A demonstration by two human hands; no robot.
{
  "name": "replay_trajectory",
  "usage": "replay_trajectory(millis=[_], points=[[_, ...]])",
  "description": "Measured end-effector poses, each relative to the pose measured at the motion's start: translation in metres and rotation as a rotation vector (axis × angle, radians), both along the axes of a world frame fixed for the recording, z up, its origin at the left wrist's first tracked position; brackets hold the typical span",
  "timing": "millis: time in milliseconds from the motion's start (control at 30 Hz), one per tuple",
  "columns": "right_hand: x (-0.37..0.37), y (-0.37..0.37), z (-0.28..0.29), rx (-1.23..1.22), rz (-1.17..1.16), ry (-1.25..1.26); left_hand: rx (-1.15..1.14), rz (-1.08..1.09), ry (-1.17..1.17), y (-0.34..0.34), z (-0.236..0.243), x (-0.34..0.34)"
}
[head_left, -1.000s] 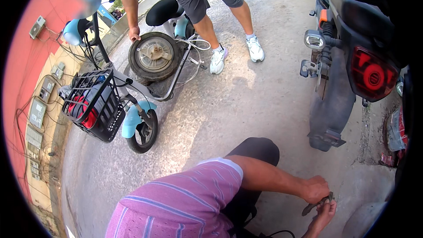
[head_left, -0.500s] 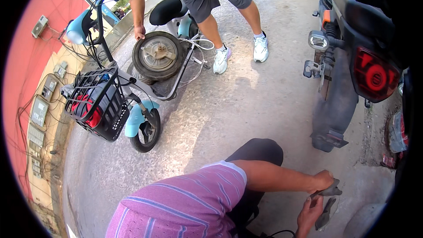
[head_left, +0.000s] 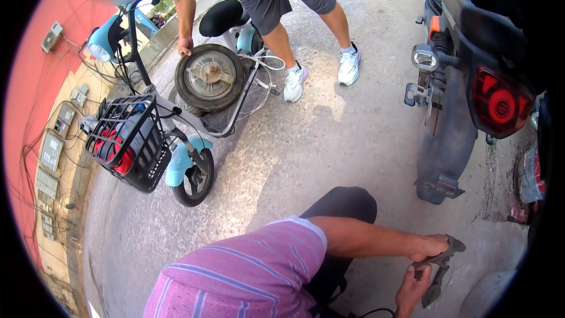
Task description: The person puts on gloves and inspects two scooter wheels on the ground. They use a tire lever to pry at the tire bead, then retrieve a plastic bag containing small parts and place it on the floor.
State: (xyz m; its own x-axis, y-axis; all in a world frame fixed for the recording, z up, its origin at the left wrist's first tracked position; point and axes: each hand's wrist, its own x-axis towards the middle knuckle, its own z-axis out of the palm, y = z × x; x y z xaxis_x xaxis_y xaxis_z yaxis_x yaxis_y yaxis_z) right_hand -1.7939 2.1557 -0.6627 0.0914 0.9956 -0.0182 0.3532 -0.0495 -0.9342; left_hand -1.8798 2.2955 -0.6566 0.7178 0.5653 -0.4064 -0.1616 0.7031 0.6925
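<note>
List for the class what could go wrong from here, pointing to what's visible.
The wheel tilts over the scooter with a co-worker's hand at its edge; if that hand slips, it might topple. The white cable loops close to a shoe and could snag it. The dark piece in the left hand might slip and drop.

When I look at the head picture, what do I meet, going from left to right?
Black basket → loose wheel → white shoes → left hand holding a dark piece → red tail light.
</note>
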Motion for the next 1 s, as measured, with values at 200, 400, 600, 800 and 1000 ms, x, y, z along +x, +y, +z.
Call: replay_trajectory(millis=[200,400,600,800,1000], points=[[0.025,0.000,-0.015,0.085,-0.226,0.180,0.165,-0.063,0.139,-0.002,-0.019,-0.002],[0.011,-0.001,-0.017,0.244,-0.047,0.020,0.308,0.011,0.534,-0.021,-0.036,0.002],[-0.004,0.004,0.000,0.019,-0.066,-0.098,-0.178,0.045,0.227,-0.019,-0.038,0.009],[0.001,0.006,-0.019,-0.125,0.072,-0.348,-0.118,-0.012,0.252,-0.021,-0.056,0.020],[-0.013,0.002,0.003,-0.100,0.222,-0.217,0.151,0.173,-0.019,-0.013,-0.061,0.018]])
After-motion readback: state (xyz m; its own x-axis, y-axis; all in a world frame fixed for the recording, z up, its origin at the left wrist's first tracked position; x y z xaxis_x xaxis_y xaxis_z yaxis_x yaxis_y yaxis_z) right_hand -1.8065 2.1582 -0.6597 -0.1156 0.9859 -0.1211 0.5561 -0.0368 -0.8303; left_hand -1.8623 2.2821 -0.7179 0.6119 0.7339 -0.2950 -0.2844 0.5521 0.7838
